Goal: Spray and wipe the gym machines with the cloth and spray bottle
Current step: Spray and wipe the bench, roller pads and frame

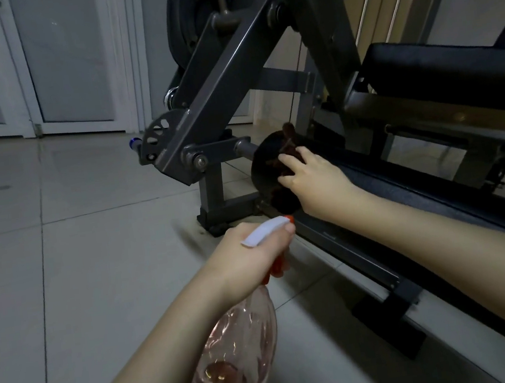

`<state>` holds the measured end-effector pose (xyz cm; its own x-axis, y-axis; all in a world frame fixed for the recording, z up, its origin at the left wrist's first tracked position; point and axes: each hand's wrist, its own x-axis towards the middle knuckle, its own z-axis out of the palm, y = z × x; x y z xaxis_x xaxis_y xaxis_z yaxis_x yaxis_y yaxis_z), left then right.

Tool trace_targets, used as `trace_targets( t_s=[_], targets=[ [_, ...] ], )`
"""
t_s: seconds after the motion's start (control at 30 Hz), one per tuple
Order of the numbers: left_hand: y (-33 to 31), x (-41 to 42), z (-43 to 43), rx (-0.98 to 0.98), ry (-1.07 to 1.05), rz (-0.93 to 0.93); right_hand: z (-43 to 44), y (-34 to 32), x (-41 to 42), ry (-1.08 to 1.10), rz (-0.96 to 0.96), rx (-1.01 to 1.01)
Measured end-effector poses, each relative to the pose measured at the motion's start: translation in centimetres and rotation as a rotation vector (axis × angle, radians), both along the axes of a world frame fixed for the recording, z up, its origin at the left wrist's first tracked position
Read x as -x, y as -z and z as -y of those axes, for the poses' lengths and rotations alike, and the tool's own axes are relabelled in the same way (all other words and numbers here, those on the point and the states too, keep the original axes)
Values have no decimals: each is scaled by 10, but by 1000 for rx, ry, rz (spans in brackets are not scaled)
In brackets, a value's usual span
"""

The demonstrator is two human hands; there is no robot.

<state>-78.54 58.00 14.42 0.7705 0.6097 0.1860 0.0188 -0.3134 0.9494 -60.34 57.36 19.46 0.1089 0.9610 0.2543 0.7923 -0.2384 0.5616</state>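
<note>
Left hand: the left hand (252,255) grips a clear, pink-tinted plastic spray bottle (242,351) at the neck. Its fingers are wrapped round the neck below the white head and its thumb lies along the side of the head.

Spray bottle: it is held in the air above the floor, tilted, with its body slanting down towards the person. The red nozzle tip (289,218) points at the lower frame of the machine, near the right wrist. Some reddish liquid sits in the bottom of the bottle.

Right hand: the right hand (313,180) is clamped on a crumpled brown cloth (287,152). Its fingers are bent and slightly apart over the bunched fabric, and the thumb is out to the side.

Brown cloth: it is pressed against the flat round end of a black padded roller (261,171), with a loose corner sticking up past the roller's top edge.

Gym machine: the grey steel gym machine (227,99) has slanted square beams and a perforated adjuster plate (158,133) at its left corner. The roller sits on a short axle beside the beam's pivot.

Bench: a black padded bench (452,71) lies above and to the right of the roller.

Weight disc: a dark round disc (189,24) hangs on the frame at the top.

Floor: pale glossy floor tiles (92,243) carry the machine's feet.

Background: white-framed frosted doors (62,55) stand behind the machine.
</note>
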Motion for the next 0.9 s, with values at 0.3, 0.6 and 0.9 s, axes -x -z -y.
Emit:
trace_targets(
  t_s=[0.3,0.6,0.9],
  targets=[
    [-10,-7,8,-41,47,22,60,-32,-22,147,-338,-125],
    [-13,-8,17,-94,56,-1,59,-65,-62,216,-816,-200],
    [-18,-3,21,-154,72,1,91,-74,-53,327,-885,-245]
  ],
)
